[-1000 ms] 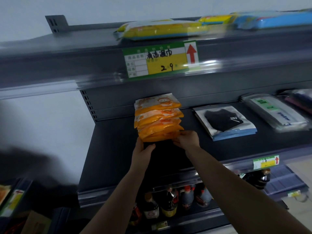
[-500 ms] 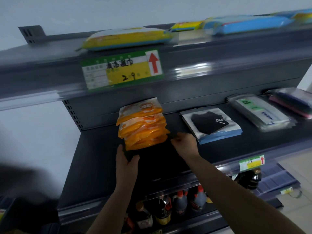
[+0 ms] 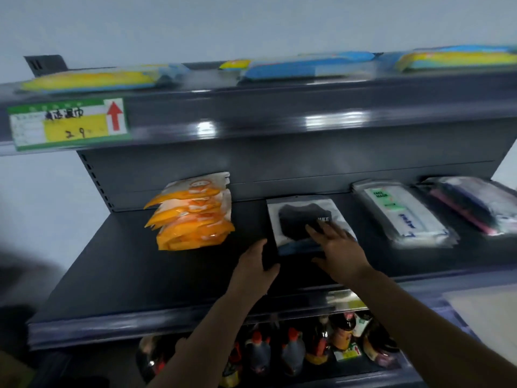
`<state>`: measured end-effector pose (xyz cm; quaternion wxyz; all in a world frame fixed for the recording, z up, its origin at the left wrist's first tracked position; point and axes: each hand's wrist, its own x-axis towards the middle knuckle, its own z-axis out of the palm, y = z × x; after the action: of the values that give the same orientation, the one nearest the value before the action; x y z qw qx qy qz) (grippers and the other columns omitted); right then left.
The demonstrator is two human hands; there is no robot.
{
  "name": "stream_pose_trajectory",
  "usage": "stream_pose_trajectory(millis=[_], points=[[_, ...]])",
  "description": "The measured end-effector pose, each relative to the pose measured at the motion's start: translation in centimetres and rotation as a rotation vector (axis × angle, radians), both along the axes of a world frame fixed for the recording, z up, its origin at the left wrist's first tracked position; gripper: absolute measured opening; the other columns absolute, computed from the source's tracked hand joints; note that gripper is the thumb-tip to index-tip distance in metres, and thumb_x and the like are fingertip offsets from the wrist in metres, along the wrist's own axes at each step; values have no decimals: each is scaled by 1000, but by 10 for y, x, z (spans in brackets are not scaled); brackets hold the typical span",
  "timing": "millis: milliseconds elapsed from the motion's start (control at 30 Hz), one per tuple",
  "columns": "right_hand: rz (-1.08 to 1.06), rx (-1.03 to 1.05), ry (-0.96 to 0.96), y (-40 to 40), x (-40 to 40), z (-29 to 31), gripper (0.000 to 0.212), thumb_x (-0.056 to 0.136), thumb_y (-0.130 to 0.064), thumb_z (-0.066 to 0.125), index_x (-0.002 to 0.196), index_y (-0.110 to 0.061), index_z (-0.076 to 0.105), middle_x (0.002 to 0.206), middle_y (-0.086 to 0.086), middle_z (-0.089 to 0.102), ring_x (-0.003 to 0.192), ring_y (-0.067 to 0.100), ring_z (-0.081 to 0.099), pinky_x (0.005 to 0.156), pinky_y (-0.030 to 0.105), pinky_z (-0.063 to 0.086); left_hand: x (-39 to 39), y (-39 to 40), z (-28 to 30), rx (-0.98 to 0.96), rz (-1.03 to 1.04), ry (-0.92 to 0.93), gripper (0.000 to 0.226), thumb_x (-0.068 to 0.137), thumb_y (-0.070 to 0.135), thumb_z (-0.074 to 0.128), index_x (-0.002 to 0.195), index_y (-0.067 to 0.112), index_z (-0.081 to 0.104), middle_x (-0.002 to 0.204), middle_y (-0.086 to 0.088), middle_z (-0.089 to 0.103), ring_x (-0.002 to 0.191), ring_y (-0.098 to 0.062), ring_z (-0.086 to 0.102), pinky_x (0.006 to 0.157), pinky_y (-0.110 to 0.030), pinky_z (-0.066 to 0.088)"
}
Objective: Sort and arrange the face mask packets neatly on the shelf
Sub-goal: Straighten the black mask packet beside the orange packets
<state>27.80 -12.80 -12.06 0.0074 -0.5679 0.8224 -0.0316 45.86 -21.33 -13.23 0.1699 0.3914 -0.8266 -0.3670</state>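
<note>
- Here, middle shelf holds all mask packets.
- Black mask packet lies flat mid-shelf, the landmark.
- Right hand: fingers straight and apart, resting on the packet's front right corner.
- Left hand: fingers relaxed, at the packet's front left corner; contact unclear.
- Orange packet stack left of it, apart.
- White packet right of it; dark pink-edged packet further right.

Flat yellow and blue packs lie in a row along the top shelf. A green and yellow price label with a red arrow is fixed at the left end of its front edge. Dark bottles with red caps stand on the bottom shelf.
</note>
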Motion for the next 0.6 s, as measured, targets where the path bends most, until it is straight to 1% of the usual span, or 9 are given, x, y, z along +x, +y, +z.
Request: stream_pose_trajectory(millis=[67, 133, 167, 267, 300, 367, 500, 600], points=[[-7, 66, 25, 2, -16, -1, 73, 93, -39, 50, 149, -35, 4, 160, 1, -4, 147, 27, -1, 119, 43, 10, -18, 6, -1, 1, 8, -38, 65, 91, 26, 58, 146, 15, 26, 147, -4, 38, 135, -19, 36, 105, -25, 31], [-10, 94, -8, 0, -31, -5, 70, 95, -37, 47, 149, -38, 4, 160, 1, -6, 147, 29, -2, 118, 46, 13, -33, 10, 0, 25, 28, -53, 61, 90, 22, 59, 144, 17, 29, 141, -5, 44, 129, -21, 43, 98, -24, 37], [-2, 102, -30, -2, -36, -8, 68, 96, -35, 46, 149, -38, 4, 160, 1, -6, 147, 30, -2, 118, 46, 17, -39, 12, 0, 31, 40, -52, 58, 90, 19, 59, 141, 19, 32, 137, -5, 48, 126, -22, 47, 96, -25, 39], [18, 99, -51, -10, -46, -15, 62, 98, -31, 41, 148, -38, 6, 160, 2, -4, 147, 28, 1, 115, 43, 27, -52, 8, -7, -2, 85, -36, 42, 86, 11, 61, 123, 24, 48, 123, -2, 58, 115, -20, 55, 94, -31, 48], [19, 90, -54, -13, -47, -16, 61, 98, -31, 40, 148, -38, 7, 160, 3, -3, 147, 28, 2, 114, 43, 28, -54, 6, -12, -24, 105, -37, 41, 84, 11, 62, 120, 24, 49, 121, -1, 59, 115, -21, 55, 95, -34, 48], [22, 88, -54, -20, -48, -17, 60, 99, -31, 39, 148, -38, 7, 160, 3, -3, 147, 28, 2, 114, 43, 27, -59, -2, -19, -59, 137, -36, 45, 82, 13, 64, 122, 22, 47, 122, -1, 57, 119, -21, 52, 96, -39, 48], [44, 121, -40, -33, -54, -16, 60, 99, -30, 38, 148, -39, 6, 160, 3, -3, 147, 28, 1, 113, 44, 26, -69, -20, -29, -103, 178, -32, 46, 81, 14, 64, 123, 16, 48, 121, -3, 57, 117, -23, 51, 91, -41, 50], [60, 137, -56, -42, -58, -15, 60, 99, -31, 39, 149, -39, 6, 160, 3, -3, 147, 28, 1, 112, 48, 24, -71, -30, -32, -130, 177, -75, 49, 80, 13, 64, 126, 13, 48, 124, -5, 55, 120, -27, 49, 92, -43, 48]])
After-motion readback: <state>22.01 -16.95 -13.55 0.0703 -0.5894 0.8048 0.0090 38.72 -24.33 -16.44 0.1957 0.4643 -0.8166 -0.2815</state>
